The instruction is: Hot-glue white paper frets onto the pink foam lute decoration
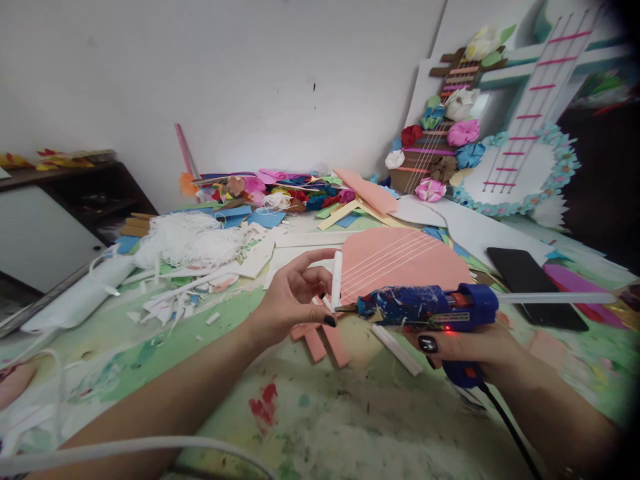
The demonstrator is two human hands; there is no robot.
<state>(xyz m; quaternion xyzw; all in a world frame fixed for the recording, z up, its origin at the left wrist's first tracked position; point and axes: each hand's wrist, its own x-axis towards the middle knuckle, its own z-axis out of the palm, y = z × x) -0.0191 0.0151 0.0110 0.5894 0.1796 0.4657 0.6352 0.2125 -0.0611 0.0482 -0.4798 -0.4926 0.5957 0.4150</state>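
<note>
My left hand (303, 290) pinches a small white strip (337, 277) upright between thumb and fingers. In my right hand (465, 350) is a blue glue gun (425, 307), its red light lit and a clear glue stick (555, 299) poking out of the back. The gun's nozzle points left and meets, or nearly meets, the strip's lower end. Just behind the hands lies a rounded pink paper shape (405, 257) with white strings across it. Pink paper strips (325, 345) lie below my left hand. Another white strip (397, 349) rests on the table under the gun.
Tangled white string (190, 237) and paper scraps cover the left of the paint-stained table (300, 427). Coloured paper flowers (300, 193) line the wall. Decorated guitar shapes (520, 160) lean at back right, near a black phone (537, 287). A white cable (150, 443) crosses the foreground.
</note>
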